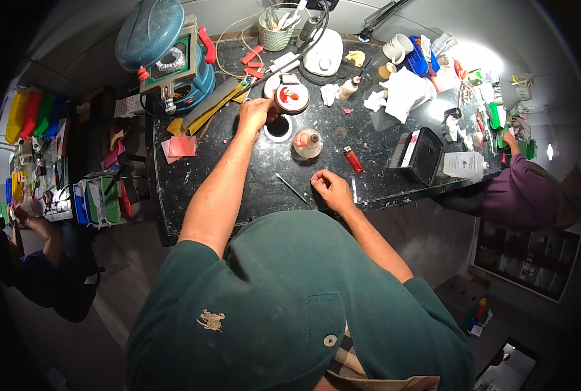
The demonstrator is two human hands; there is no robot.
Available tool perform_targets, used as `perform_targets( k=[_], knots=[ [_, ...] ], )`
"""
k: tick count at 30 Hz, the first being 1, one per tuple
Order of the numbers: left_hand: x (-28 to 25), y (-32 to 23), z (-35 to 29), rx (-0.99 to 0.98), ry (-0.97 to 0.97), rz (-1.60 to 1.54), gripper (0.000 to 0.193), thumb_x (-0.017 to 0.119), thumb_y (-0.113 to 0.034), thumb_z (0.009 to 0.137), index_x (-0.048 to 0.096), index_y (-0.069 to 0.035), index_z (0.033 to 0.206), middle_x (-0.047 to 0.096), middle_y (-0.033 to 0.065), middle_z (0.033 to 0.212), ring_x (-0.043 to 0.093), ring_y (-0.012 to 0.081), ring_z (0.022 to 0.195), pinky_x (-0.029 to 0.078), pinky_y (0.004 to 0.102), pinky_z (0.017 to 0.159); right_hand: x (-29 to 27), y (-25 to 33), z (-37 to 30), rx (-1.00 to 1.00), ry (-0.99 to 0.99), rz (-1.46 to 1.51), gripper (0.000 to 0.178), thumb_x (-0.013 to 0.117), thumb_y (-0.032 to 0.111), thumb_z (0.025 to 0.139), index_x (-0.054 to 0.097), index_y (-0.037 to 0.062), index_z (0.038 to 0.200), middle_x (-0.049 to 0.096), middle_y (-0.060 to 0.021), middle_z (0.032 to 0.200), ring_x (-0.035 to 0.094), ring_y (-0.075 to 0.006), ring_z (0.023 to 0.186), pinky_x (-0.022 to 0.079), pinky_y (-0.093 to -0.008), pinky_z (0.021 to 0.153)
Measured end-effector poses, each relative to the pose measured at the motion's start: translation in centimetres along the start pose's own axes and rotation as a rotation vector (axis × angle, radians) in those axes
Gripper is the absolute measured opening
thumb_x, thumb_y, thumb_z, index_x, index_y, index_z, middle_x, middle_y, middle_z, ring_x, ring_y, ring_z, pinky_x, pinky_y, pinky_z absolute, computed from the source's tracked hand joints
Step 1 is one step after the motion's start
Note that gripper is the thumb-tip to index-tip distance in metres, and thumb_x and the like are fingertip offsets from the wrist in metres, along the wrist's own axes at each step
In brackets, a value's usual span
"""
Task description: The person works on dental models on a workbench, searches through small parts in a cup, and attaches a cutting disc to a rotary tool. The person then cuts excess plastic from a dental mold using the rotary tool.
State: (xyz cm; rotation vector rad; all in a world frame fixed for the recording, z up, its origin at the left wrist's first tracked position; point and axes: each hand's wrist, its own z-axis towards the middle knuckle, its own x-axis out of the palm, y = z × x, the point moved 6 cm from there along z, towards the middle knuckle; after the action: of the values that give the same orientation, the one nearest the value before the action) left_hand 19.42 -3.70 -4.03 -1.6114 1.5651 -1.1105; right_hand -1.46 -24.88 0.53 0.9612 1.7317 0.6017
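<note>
My left hand point(256, 114) reaches forward across the black worktop point(382, 182) and grips the edge of a small round white dish point(292, 98) holding something red. Just beneath that hand sits a white ring-shaped cup with a dark inside point(279, 128). My right hand point(329, 187) rests near the front of the top with fingers curled; whether it pinches anything is unclear. A thin metal rod point(293, 189) lies just to its left. A small glass burner point(307, 143) and a red lighter point(353, 159) stand between the hands.
A blue round machine point(163, 52) occupies the back left. A white device point(323, 55), mesh cup of tools point(275, 31), crumpled tissues point(404, 91), a black box point(424, 155) and a white bottle point(463, 165) crowd the back and right. Other people work at left point(33, 260) and right point(522, 189).
</note>
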Motion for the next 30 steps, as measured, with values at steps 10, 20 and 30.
perform_targets(
  k=[10, 20, 30],
  knots=[
    [-5.3, -2.4, -3.0, 0.122, -0.156, -0.070, 0.028, 0.062, -0.026, 0.096, 0.069, 0.000, 0.103, 0.073, 0.0086, 0.092, 0.067, 0.0100, 0.072, 0.051, 0.0191, 0.063, 0.1, -0.6, 0.2, 0.002, -0.035, 0.038, 0.015, 0.068, 0.020, 0.089, 0.067, 0.0066, 0.097, 0.062, -0.0002, 0.072, 0.055, -0.0091, 0.064, 0.047, -0.0268, 0.065],
    [-2.5, -13.9, -9.1, 0.666, -0.154, 0.315, 0.026, 0.067, -0.018, 0.094, 0.073, -0.007, 0.117, 0.070, 0.0051, 0.106, 0.063, 0.0083, 0.088, 0.049, 0.0198, 0.072, -0.3, -0.7, 0.7, -0.024, -0.058, 0.037, 0.015, 0.067, 0.020, 0.089, 0.066, 0.0065, 0.096, 0.059, 0.0005, 0.068, 0.053, -0.0080, 0.061, 0.046, -0.0264, 0.062],
    [3.7, -15.6, -10.7, 0.656, -0.106, 0.581, 0.027, 0.074, -0.010, 0.085, 0.071, -0.002, 0.111, 0.072, 0.0024, 0.088, 0.063, 0.0070, 0.075, 0.050, 0.0214, 0.070, -0.3, -1.7, 0.5, -0.056, -0.066, 0.113, 0.016, 0.067, 0.021, 0.089, 0.066, 0.0066, 0.097, 0.060, -0.0009, 0.068, 0.054, -0.0095, 0.061, 0.047, -0.0281, 0.062]
  ],
)
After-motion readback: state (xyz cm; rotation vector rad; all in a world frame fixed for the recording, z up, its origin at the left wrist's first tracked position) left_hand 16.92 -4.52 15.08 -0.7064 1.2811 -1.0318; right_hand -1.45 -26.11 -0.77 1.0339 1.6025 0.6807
